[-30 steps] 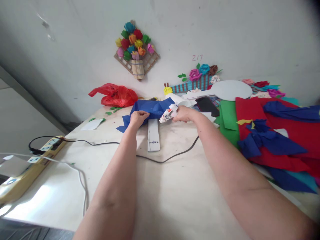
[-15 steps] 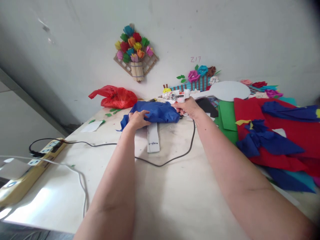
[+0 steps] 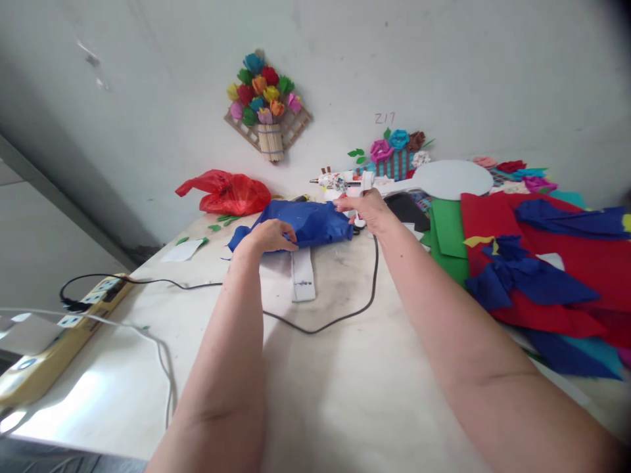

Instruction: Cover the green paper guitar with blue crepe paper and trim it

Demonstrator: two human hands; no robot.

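My right hand (image 3: 369, 209) grips a white glue gun (image 3: 353, 182) by its handle, the nozzle pointing left above the blue cloth (image 3: 313, 220). Its black cord hangs below and loops across the table. Over the left part of the cloth, my left hand (image 3: 271, 236) has its fingers bent, pinching the front edge. Part of the cloth is hidden behind this hand. From under the cloth a white strip (image 3: 303, 279) with a dark mark sticks out toward me.
A red plastic bag (image 3: 227, 192) lies by the wall. A yellow power strip (image 3: 64, 328) runs along the left edge. At right are green sheets (image 3: 449, 230), red cloth (image 3: 547, 263) and a white oval board (image 3: 453, 179). A flower decoration (image 3: 266, 98) hangs on the wall.
The glue gun has risen slightly and shows more clearly above the blue cloth. My left hand has shifted a little, with the cloth's left end bunching farther left.
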